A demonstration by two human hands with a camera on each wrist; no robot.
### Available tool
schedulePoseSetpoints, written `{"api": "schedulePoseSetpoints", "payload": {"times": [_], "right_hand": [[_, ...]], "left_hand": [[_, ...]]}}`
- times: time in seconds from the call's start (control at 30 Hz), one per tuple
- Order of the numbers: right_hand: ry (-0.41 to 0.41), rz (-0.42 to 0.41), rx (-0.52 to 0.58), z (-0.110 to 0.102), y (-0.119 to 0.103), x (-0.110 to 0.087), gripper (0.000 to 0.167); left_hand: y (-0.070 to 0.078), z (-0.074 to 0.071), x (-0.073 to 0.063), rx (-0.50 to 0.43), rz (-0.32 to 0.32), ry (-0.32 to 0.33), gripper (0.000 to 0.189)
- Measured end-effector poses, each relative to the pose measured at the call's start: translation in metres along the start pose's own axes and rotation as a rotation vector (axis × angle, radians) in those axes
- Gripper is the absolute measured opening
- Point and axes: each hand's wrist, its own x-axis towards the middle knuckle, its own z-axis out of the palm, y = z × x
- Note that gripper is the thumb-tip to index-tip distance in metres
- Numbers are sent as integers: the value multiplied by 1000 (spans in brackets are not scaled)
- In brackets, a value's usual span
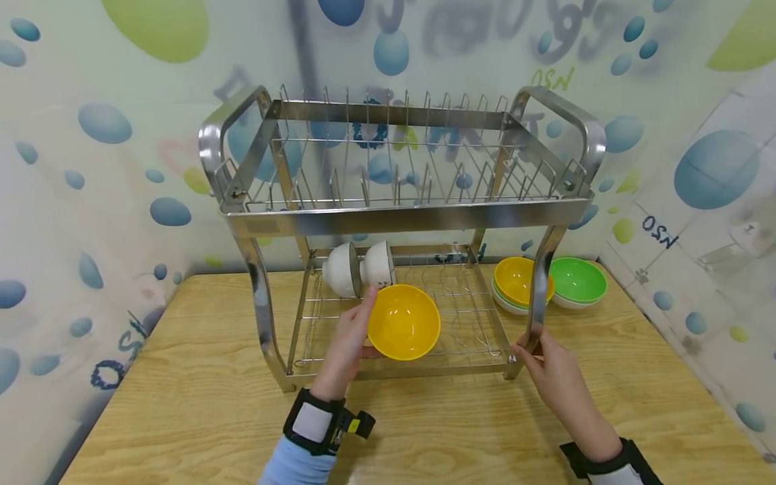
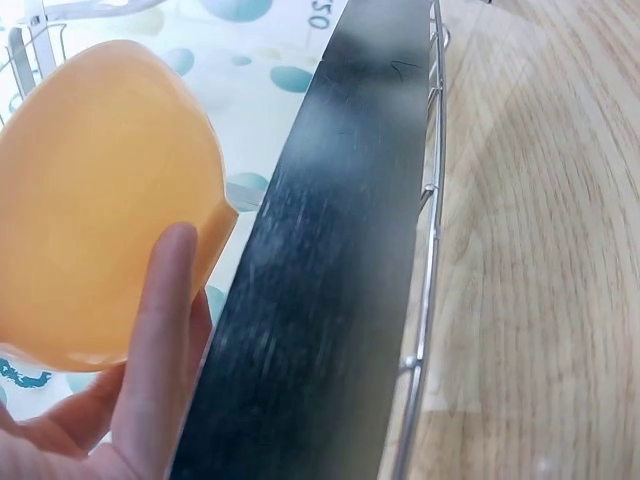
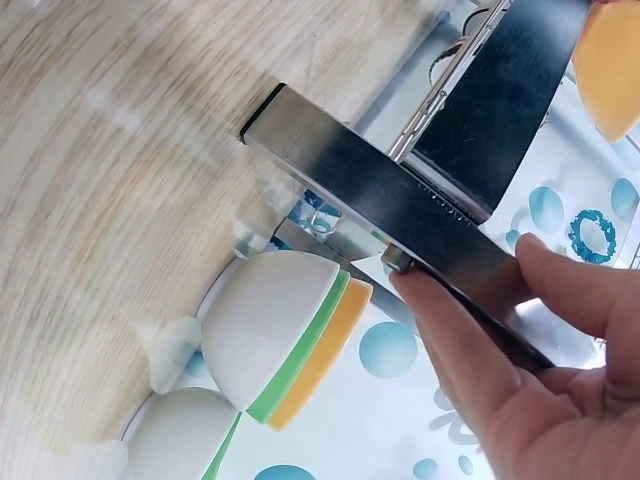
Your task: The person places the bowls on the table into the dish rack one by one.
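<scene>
My left hand point(image 1: 348, 343) grips a yellow bowl point(image 1: 404, 322) by its left side, its open face turned to the head camera. The bowl hangs over the front part of the lower shelf of a metal dish rack point(image 1: 388, 217). In the left wrist view, fingers point(image 2: 165, 330) lie along the bowl's outside, beside the front bar. Down at the rack's front right leg point(image 1: 539, 289), my right hand point(image 1: 554, 377) pinches the metal between thumb and fingers. Two white bowls point(image 1: 342, 271) stand on their sides at the back left of the lower shelf.
Behind the right leg sits a stack of bowls, yellow point(image 1: 514, 276) on top of green and white. Beside it is a green bowl point(image 1: 578, 279) with a white outside. Upright wire prongs fill the rack's upper tier point(image 1: 388, 111). A patterned wall point(image 1: 151, 168) stands close behind the wooden table point(image 1: 182, 404).
</scene>
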Motion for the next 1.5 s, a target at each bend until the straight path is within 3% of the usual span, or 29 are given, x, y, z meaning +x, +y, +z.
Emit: {"api": "schedulePoseSetpoints", "payload": {"times": [0.33, 0.5, 0.6, 0.8, 0.93, 1.27, 1.5], "right_hand": [[6, -10, -32, 0, 2, 1, 14], [-13, 1, -21, 1, 2, 1, 15], [-20, 6, -21, 1, 1, 1, 15], [-22, 1, -25, -1, 1, 0, 15], [-19, -10, -32, -2, 1, 0, 15], [-17, -20, -27, -1, 3, 1, 15], [-22, -12, -24, -2, 4, 1, 15]], "left_hand": [[2, 3, -1, -9, 14, 20, 66], [5, 4, -1, 50, 87, 99, 60], [11, 6, -1, 137, 183, 174, 52], [31, 18, 5, 420, 409, 314, 47], [44, 28, 9, 512, 495, 361, 50], [60, 49, 25, 781, 595, 479, 58], [65, 61, 46, 903, 662, 449, 51]]}}
